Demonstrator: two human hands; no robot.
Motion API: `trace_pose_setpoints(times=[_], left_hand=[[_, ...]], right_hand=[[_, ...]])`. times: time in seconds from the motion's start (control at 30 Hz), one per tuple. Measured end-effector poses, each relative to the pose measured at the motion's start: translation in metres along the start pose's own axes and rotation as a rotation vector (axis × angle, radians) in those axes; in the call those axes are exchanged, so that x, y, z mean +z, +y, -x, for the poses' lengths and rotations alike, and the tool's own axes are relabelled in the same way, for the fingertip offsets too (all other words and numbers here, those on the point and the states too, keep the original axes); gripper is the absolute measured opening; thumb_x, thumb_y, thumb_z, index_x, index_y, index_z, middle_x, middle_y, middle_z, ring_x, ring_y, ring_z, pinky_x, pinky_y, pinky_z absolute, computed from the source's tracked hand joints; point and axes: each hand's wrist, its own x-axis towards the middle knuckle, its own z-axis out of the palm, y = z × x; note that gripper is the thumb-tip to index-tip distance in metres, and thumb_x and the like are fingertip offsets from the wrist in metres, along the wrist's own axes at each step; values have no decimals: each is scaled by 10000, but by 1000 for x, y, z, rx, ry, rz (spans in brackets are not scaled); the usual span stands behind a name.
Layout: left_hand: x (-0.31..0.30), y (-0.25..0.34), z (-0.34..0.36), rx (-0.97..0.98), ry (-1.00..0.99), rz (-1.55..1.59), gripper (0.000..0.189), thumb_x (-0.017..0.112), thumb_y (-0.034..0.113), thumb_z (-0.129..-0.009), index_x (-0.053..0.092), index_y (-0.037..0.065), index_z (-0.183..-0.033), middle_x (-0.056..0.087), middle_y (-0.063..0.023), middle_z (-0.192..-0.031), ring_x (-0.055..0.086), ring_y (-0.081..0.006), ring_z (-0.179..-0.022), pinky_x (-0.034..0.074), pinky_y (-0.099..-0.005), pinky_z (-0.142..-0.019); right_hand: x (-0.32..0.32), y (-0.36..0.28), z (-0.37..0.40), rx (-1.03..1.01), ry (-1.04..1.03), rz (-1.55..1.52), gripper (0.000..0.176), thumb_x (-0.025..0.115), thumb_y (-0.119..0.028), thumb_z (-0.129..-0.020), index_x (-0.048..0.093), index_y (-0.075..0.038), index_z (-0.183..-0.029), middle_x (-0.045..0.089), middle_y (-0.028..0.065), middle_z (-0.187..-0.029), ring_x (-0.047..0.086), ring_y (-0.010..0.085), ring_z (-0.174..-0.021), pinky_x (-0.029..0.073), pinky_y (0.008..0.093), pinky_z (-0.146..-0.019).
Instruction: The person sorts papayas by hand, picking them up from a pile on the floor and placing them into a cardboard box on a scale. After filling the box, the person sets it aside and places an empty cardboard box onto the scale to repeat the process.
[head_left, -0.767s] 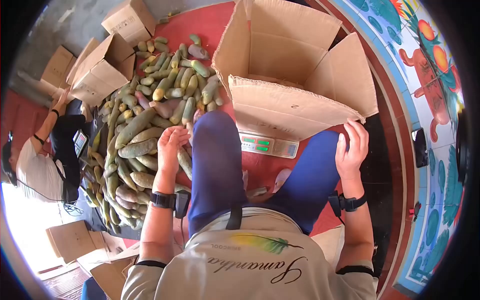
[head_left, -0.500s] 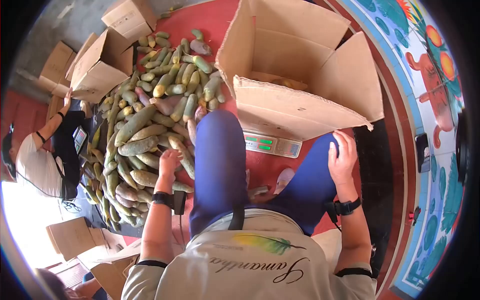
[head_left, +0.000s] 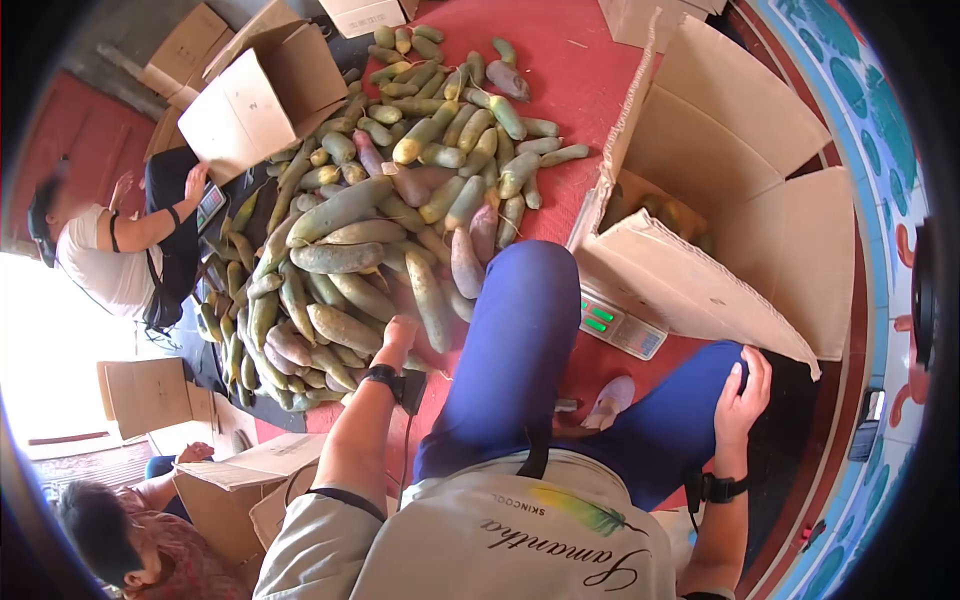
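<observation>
A large pile of long green, yellowish and purple vegetables, radish-like in shape (head_left: 340,258), lies on a red mat. At its near edge is my left hand (head_left: 399,334), beside a long pale-green one (head_left: 428,300); its fingers are mostly hidden and blurred. My right hand (head_left: 742,400) rests on my right knee, fingers stretched out and holding nothing. In front of my knees an open cardboard box (head_left: 700,290) stands on a digital scale (head_left: 625,328) with lit green displays. Some vegetables (head_left: 675,212) show inside the box.
A person in a white shirt (head_left: 95,255) sits across the pile, a hand at an open box (head_left: 235,120). Another person (head_left: 150,540) is at the lower left by another box (head_left: 225,500). A painted wall (head_left: 880,170) runs along the right.
The view has swung left, so the pile, boxes and my legs appear farther right. My left hand stays by the pile's near edge and my right hand on the knee. More of the lower-left person shows.
</observation>
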Motion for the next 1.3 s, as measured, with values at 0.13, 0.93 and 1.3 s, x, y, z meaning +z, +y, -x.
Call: trace_pose_setpoints(times=[0.13, 0.93, 1.3], left_hand=[[-31, 30, -16, -328, 365, 186, 149, 598, 144, -746, 659, 91, -872, 637, -154, -893, 611, -320, -878, 493, -388, -782], [-210, -9, 1, -806, 543, -92, 560, 566, 299, -774, 440, 87, -1278, 450, -89, -1323, 314, -268, -1298, 223, -505, -1029], [-213, -25, 0, -926, 583, 20, 401, 532, 268, -837, 490, 84, -1191, 405, -116, -1312, 374, -267, -1245, 365, -431, -968]], right_hand=[[1, 0, -1, 10, -33, 25, 218, 511, 15, -842, 549, 40, -1055, 577, 185, -1009, 576, 315, -923, 457, 374, -834], [0, 5, -1, 27, -162, 96, 224, 515, 6, -819, 541, 32, -1040, 562, 193, -1016, 563, 346, -941, 449, 400, -832], [-1, 4, -1, 90, -181, 84, 212, 511, -2, -825, 554, 38, -1029, 561, 197, -1022, 564, 351, -944, 450, 392, -837]])
